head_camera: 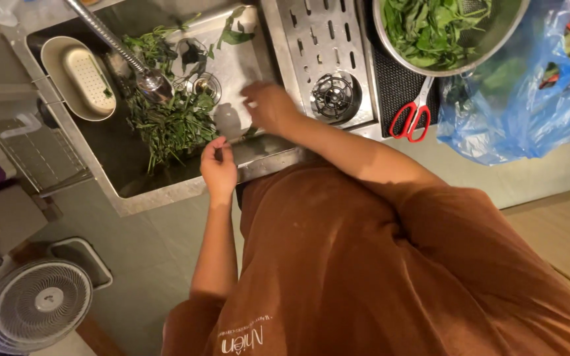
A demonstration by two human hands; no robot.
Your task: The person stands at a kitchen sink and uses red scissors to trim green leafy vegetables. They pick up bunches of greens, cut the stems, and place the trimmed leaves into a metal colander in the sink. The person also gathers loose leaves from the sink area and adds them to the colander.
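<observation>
Head view looks straight down on a steel sink (pixel 166 191) with both hands working over its near edge. At about 6 o'clock of the basin, the left hand (pixel 218 168) has its fingers curled together, pinched on one end of a thin green stem (pixel 239 138). Toward 3 o'clock from it, the right hand (pixel 269 105) is blurred; its fingers look bent around the stem's other end, though how tightly cannot be told. At 9 o'clock of the hands, a heap of leafy greens (pixel 169 122) lies in the basin under a flexible faucet head (pixel 153 82). An oval strainer basket (pixel 80 78) hangs at the sink's 9 o'clock side. Farther toward 2 o'clock, a metal bowl of picked leaves (pixel 430 29) sits above red-handled scissors (pixel 411 117), with a blue plastic bag (pixel 529 99) at 3 o'clock.
</observation>
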